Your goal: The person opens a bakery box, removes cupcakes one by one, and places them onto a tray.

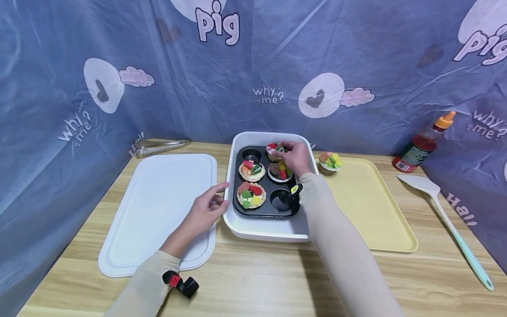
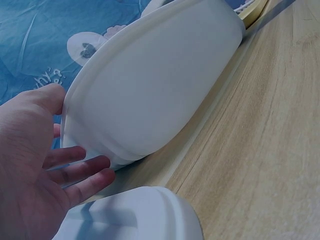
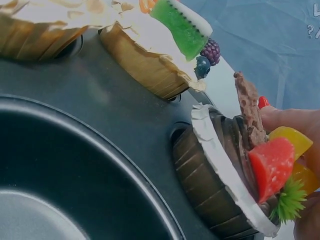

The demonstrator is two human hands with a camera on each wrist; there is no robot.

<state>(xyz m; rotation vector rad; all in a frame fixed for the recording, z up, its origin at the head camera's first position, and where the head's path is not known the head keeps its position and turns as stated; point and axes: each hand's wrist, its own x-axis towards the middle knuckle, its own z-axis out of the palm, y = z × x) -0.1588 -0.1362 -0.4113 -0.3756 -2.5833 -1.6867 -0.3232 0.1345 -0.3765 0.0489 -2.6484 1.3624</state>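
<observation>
My right hand (image 1: 296, 157) pinches a fruit-topped toy cupcake (image 1: 272, 150) at the back right cup of a black muffin tin (image 1: 261, 211). Just in front of it, a chocolate cupcake (image 3: 215, 180) with a strawberry and yellow pieces sits tilted in the tin. Two fruit tarts, a middle one (image 1: 251, 171) and a front one (image 1: 251, 195), occupy the left column. The back left and front right cups hold nothing. This tin lies inside a white bin (image 1: 261, 235). With relaxed fingers, my left hand (image 1: 205, 206) touches the bin's left rim.
A white tray (image 1: 166, 202) lies on the left, metal tongs (image 1: 158, 147) behind it. On the right is a yellow tray (image 1: 368, 207) with another cupcake (image 1: 329, 163) at its back left corner. Farther right are a sauce bottle (image 1: 420, 147) and a spatula (image 1: 447, 215).
</observation>
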